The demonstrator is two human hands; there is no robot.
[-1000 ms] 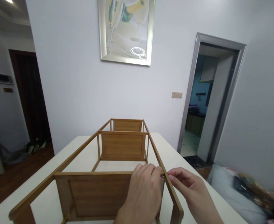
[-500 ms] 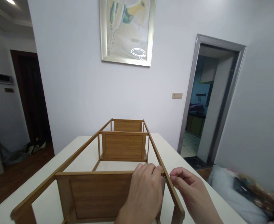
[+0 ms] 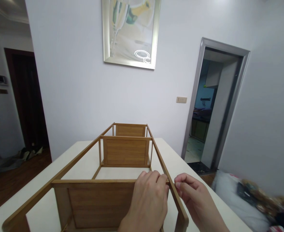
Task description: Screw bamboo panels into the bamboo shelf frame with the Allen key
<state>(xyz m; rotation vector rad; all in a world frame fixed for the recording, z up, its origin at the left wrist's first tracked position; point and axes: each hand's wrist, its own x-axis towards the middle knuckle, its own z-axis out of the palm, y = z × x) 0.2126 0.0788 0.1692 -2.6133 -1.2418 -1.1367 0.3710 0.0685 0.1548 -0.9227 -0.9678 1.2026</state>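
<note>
A long bamboo shelf frame (image 3: pixel 125 151) lies on its side along a white table (image 3: pixel 84 161), with three panels standing across it. My left hand (image 3: pixel 148 199) is closed over the top edge of the nearest panel (image 3: pixel 96 203), where that panel meets the right side rail (image 3: pixel 166 175). My right hand (image 3: pixel 196 201) is just right of that rail, thumb and forefinger pinched together against it at the joint. Whatever the pinch holds is too small to make out.
The table's far end stands against a white wall with a framed picture (image 3: pixel 129 32). A doorway (image 3: pixel 214 106) opens at right into another room. Bags and soft items (image 3: pixel 253 199) lie low at right. Wooden floor (image 3: pixel 9 180) and a dark door lie at left.
Both hands stay at the same joint. The view has shifted a little to the right. My right-hand fingertips have drawn slightly closer to the rail.
</note>
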